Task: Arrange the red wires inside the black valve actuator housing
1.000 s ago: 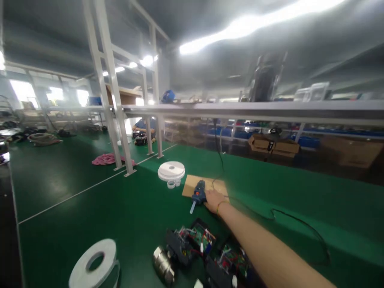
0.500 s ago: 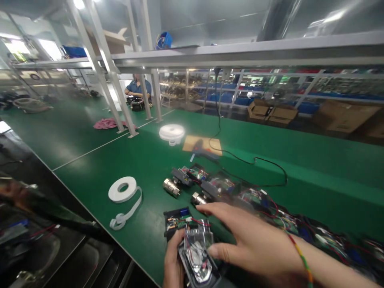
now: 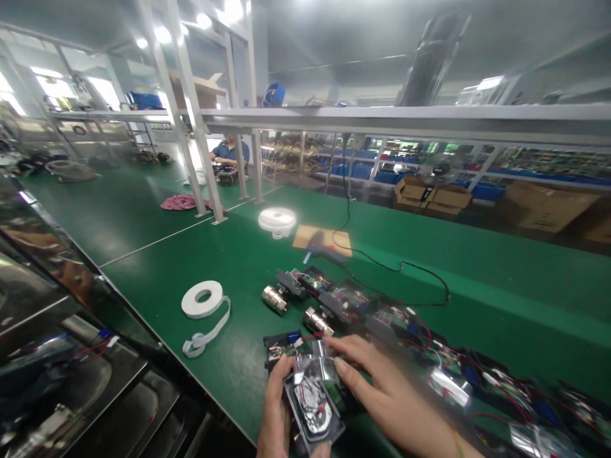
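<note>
My left hand (image 3: 275,413) grips a small black unit with a clear cover (image 3: 312,404) at the near edge of the green bench (image 3: 477,280). My right hand (image 3: 382,394) lies on the unit's right side, fingers stretched out and touching its top. Just behind the unit sits an open circuit board with red wires (image 3: 284,345). A row of similar assemblies with metal motors (image 3: 329,302) runs to the right past my right hand.
A white tape roll with a loose tail (image 3: 203,302) lies left of the assemblies. Farther back are another tape roll (image 3: 277,219), a cardboard pad (image 3: 322,238) with a blue glue gun and its black cord (image 3: 405,270). A person sits far off behind white posts.
My right hand let go of the glue gun on the cardboard and came back to the near edge. Both hands now rest on the clear-covered unit, and my view dropped toward it.
</note>
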Tool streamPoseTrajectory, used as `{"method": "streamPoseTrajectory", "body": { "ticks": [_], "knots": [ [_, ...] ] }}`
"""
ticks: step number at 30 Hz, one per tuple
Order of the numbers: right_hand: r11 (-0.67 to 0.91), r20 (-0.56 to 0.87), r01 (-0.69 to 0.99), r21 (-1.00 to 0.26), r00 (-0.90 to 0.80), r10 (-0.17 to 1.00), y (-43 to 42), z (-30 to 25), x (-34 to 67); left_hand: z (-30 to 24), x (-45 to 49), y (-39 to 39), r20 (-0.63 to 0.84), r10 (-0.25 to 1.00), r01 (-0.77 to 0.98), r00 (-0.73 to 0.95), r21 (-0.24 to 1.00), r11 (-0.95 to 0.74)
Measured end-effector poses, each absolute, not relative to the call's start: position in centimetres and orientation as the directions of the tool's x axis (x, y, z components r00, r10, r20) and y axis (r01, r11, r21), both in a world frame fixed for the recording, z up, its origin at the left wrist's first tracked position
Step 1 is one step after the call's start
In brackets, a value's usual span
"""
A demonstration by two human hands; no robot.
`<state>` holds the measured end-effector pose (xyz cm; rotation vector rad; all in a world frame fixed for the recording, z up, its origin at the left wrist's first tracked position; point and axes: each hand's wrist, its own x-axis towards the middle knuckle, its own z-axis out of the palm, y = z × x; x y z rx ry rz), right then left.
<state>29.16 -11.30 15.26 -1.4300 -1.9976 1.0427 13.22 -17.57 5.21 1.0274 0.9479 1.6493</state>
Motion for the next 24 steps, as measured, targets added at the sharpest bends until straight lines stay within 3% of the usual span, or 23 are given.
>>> {"method": "streamPoseTrajectory", "body": {
  "ticks": [4, 10, 13, 16, 21, 24],
  "knots": [
    [0.124, -0.082, 0.553, -0.824, -0.332, 0.94, -10.7, 15.0, 29.3, 5.4, 12.9, -17.5, 0.217, 0.961, -0.299, -0.173, 0.918, -0.261],
    [0.235, -0.065, 0.444, -0.865, -0.563, 0.824, -10.2, 15.8, 29.6, 5.4, 11.4, -17.8, 0.205, 0.978, -0.253, -0.042, 0.945, -0.209],
    [0.28, -0.033, 0.445, -0.851, -0.576, 0.817, -10.1, 15.6, 30.0, 5.2, 10.0, -17.2, 0.211, 0.977, -0.258, 0.041, 0.946, -0.193],
    [0.379, 0.045, 0.45, -0.809, -0.596, 0.802, -10.1, 15.4, 30.2, 5.5, 8.6, -16.0, 0.147, 0.98, -0.31, 0.138, 0.946, -0.098],
    [0.562, 0.124, 0.47, -0.68, -0.682, 0.721, -10.5, 16.1, 29.8, 6.4, 7.9, -14.5, 0.024, 0.993, -0.182, 0.115, 0.983, -0.002],
    [0.639, 0.154, 0.495, -0.589, -0.707, 0.69, -10.8, 16.2, 29.5, 6.5, 8.2, -14.5, -0.007, 0.993, -0.269, 0.121, 0.962, 0.04]
  ]
}}
